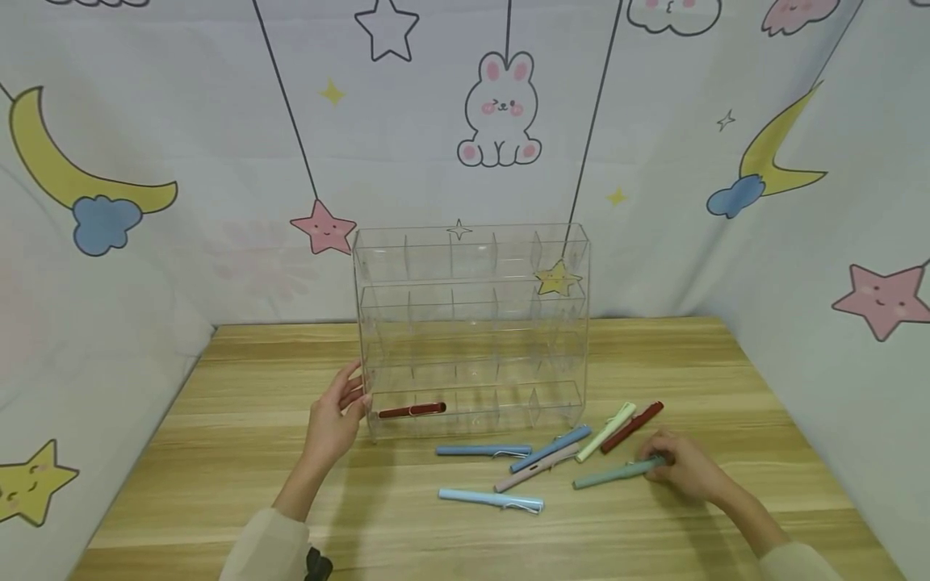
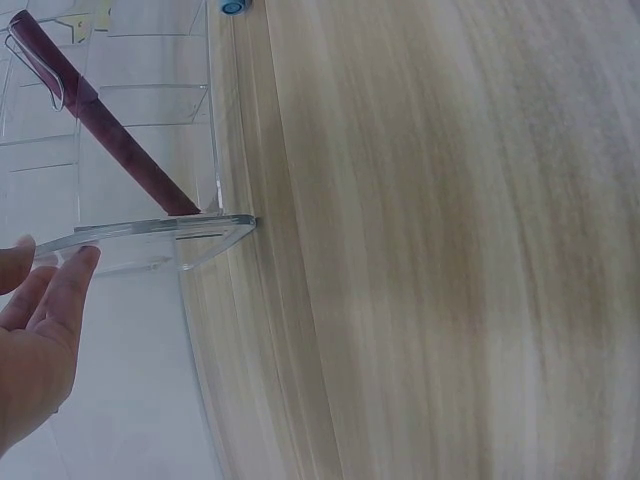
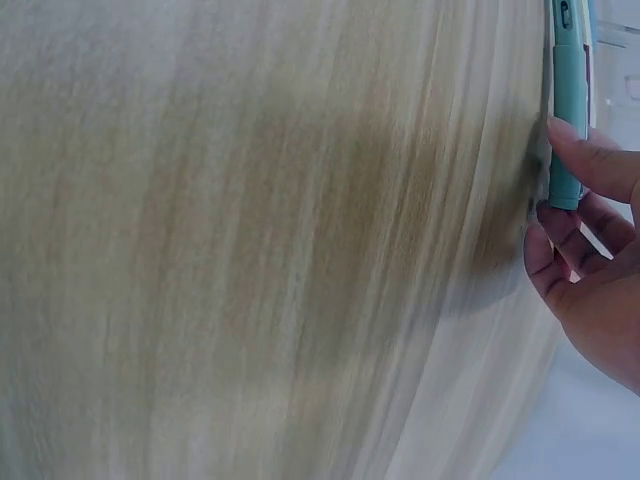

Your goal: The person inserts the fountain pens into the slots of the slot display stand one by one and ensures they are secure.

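Observation:
A clear acrylic organizer with tiered compartments stands on the table, a dark red pen lying in its lowest tier at the left. My left hand holds the organizer's left side wall, thumb toward the front edge; in the left wrist view, fingertips meet the clear panel. On the right, my right hand pinches one end of a green pen between thumb and fingers. That pen points left, low over the table, and in the right wrist view its end sits between thumb and fingertips.
Before the organizer lie a blue pen, another blue pen, a pinkish pen, a light blue pen, a pale green pen and a second dark red pen. A printed curtain hangs behind the wooden table.

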The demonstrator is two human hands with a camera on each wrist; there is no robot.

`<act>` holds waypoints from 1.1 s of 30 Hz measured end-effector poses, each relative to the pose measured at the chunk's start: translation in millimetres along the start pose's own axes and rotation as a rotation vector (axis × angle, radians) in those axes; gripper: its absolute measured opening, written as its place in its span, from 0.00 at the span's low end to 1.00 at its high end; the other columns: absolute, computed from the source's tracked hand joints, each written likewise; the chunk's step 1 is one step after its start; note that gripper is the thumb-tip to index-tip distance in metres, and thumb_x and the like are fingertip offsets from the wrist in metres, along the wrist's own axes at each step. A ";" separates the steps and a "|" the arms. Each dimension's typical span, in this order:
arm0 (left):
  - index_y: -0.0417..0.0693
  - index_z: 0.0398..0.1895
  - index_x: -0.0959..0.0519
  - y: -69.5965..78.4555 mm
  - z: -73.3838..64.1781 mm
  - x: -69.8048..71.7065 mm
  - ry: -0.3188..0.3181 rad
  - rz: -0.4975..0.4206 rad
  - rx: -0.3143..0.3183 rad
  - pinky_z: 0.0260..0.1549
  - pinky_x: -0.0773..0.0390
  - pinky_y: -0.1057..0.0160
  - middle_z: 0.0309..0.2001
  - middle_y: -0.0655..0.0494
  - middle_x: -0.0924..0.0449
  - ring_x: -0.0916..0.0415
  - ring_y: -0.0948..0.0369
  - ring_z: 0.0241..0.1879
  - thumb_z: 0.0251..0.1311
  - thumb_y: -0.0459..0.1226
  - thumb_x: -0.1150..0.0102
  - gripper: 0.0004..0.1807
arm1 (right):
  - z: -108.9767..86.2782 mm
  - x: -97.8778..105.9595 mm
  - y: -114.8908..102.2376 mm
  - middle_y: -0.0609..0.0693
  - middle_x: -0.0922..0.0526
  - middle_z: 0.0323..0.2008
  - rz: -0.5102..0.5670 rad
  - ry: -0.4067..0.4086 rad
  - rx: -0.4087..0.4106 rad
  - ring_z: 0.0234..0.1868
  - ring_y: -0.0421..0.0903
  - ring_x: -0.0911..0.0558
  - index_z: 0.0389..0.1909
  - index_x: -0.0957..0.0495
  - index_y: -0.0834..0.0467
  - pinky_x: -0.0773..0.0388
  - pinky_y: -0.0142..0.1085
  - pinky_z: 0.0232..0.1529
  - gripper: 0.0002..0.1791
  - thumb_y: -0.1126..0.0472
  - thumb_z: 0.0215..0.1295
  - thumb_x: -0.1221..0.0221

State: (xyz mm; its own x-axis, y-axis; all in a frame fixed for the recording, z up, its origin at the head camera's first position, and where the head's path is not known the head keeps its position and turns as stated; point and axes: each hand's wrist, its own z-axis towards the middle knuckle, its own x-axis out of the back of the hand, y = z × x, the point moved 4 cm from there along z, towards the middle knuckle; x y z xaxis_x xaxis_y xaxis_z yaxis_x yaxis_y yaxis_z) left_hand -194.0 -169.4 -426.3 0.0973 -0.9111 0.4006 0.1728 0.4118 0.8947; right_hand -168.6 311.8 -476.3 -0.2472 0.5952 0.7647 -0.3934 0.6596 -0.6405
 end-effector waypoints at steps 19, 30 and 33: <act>0.39 0.64 0.39 -0.9 0.2 0.4 0.006 -0.009 -0.012 0.42 0.20 0.59 0.52 0.31 0.29 0.28 0.42 0.50 0.58 0.23 0.48 0.29 | 11.5 15.9 -38.8 0.44 0.26 0.33 0.015 0.028 0.096 0.31 0.36 0.32 0.33 0.22 0.54 0.29 0.28 0.24 0.12 0.71 0.49 0.36; 0.38 0.64 0.39 -0.3 0.2 0.8 0.003 -0.013 -0.010 0.42 0.20 0.59 0.52 0.31 0.29 0.28 0.42 0.51 0.59 0.23 0.49 0.28 | 30.6 15.6 -69.1 0.44 0.25 0.32 0.033 0.042 0.160 0.30 0.36 0.31 0.33 0.21 0.54 0.28 0.29 0.26 0.11 0.72 0.50 0.37; 0.38 0.65 0.40 -0.3 0.0 0.8 -0.001 -0.006 -0.019 0.42 0.20 0.59 0.53 0.31 0.30 0.28 0.41 0.51 0.59 0.23 0.49 0.29 | 35.9 13.6 -73.6 0.43 0.25 0.33 0.028 0.047 0.151 0.30 0.36 0.30 0.33 0.20 0.53 0.27 0.29 0.27 0.11 0.71 0.50 0.36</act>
State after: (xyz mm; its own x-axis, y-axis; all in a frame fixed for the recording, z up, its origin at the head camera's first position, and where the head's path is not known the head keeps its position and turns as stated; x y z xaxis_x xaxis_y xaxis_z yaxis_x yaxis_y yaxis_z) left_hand -194.0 -170.3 -426.2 0.0952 -0.9134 0.3958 0.1922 0.4070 0.8930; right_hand -174.8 254.9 -416.2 -0.2192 0.6353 0.7405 -0.5164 0.5684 -0.6405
